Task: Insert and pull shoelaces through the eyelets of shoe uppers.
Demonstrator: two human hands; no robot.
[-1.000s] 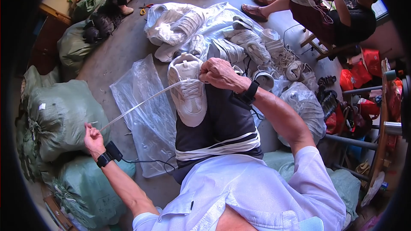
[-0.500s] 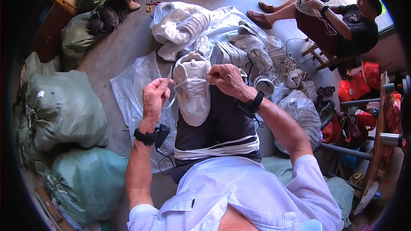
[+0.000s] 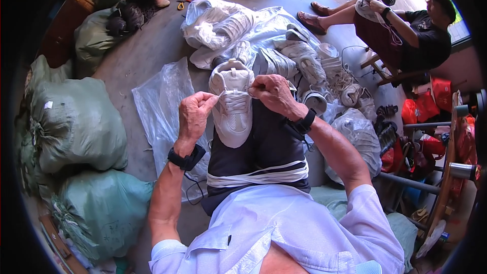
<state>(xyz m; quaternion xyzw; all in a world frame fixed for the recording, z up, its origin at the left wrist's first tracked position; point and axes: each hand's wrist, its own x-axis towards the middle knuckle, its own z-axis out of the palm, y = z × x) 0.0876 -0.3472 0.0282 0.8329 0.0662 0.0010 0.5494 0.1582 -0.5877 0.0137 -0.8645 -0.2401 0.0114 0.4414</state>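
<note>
A white sneaker (image 3: 233, 131) rests on my dark-trousered thighs, its toe toward me, with a white shoelace (image 3: 235, 104) crossing its upper rows. My left hand (image 3: 194, 115) is closed in a pinch at the left eyelet edge, the end of the lace between thumb and forefinger. On the opposite edge, my right hand (image 3: 276, 95) has its fingers curled and pressed against the upper side of the sneaker; whether lace is also in them is hidden. A bundle of loose white laces (image 3: 261, 174) lies across my lap.
Wrapped white shoes (image 3: 223, 25) are heaped on plastic sheeting beyond my knees. Stuffed green sacks (image 3: 81, 124) stand on the left. To the right are a rack with red bags (image 3: 441, 91) and a seated person (image 3: 426, 35) handling a shoe. Orange-handled pliers (image 3: 183, 4) lie on the floor.
My left hand has moved right and slightly up, bringing the lace end from beside the sneaker to its left eyelet edge. The right hand stays at the other edge.
</note>
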